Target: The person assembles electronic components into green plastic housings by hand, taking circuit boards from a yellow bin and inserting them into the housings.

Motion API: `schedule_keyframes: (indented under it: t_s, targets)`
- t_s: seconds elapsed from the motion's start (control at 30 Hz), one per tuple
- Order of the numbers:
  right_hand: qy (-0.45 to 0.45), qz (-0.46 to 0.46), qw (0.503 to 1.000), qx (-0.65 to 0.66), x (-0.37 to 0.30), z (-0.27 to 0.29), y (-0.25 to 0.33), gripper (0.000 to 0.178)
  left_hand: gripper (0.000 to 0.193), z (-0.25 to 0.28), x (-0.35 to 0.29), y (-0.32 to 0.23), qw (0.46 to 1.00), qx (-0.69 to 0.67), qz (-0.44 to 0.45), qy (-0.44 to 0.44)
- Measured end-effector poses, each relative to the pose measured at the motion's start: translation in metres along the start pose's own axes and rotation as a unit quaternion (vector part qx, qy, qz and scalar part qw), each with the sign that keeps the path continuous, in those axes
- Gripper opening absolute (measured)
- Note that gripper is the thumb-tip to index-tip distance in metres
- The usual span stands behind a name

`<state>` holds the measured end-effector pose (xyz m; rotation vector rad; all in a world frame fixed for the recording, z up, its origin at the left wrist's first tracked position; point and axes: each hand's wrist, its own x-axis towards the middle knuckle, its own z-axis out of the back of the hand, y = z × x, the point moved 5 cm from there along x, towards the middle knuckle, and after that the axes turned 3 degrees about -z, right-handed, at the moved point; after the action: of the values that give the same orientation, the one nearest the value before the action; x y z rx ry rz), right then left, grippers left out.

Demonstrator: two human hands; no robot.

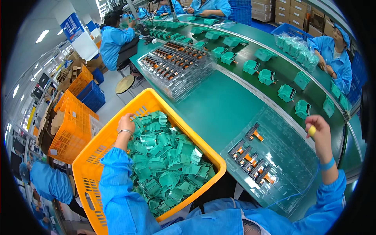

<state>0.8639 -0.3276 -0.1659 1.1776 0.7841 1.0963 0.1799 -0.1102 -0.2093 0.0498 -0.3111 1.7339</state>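
Note:
My left hand [126,122] reaches into an orange plastic crate [117,117] filled with several green plastic parts [168,164]; its fingers are down among the parts at the far left corner, and whether it grips one is hidden. My right hand [318,127] is raised over the edge of the green conveyor belt [274,62], fingers curled around a small yellow object [311,130]. Below it lies a clear plastic tray [290,156] holding several black-and-orange components [250,158].
Green housings [266,76] ride spaced along the belt. A stack of clear trays with components [176,64] sits on the green table [223,105]. Co-workers in blue coats sit at far left [113,41] and right [333,55]. Orange and blue crates [74,117] stand on the floor at left.

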Motion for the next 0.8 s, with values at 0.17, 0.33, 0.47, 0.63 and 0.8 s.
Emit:
schedule_keyframes:
  t_s: [0.17,0.33,0.47,0.63,0.8]
  targets:
    - [0.049,-0.011,0.999,-0.012,-0.047,-0.018,0.018,0.01,0.058,-0.008,-0.021,-0.033,0.993,-0.013,-0.017,-0.116]
    - [0.183,-0.056,0.978,-0.087,-0.052,-0.054,0.012,0.014,0.08,-0.031,-0.033,-0.015,0.99,0.091,-0.009,-0.106]
    - [0.225,-0.012,0.958,-0.176,-0.044,-0.073,0.002,0.018,0.08,-0.032,-0.029,0.0,0.992,0.059,-0.056,-0.097]
    - [0.239,0.013,0.962,-0.128,-0.03,-0.104,-0.013,0.03,0.065,-0.002,-0.046,0.001,0.926,-0.319,-0.075,-0.187]
    - [0.215,0.017,0.953,-0.213,-0.001,-0.149,-0.019,0.038,0.047,0.053,-0.118,-0.099,0.643,-0.759,0.009,0.097]
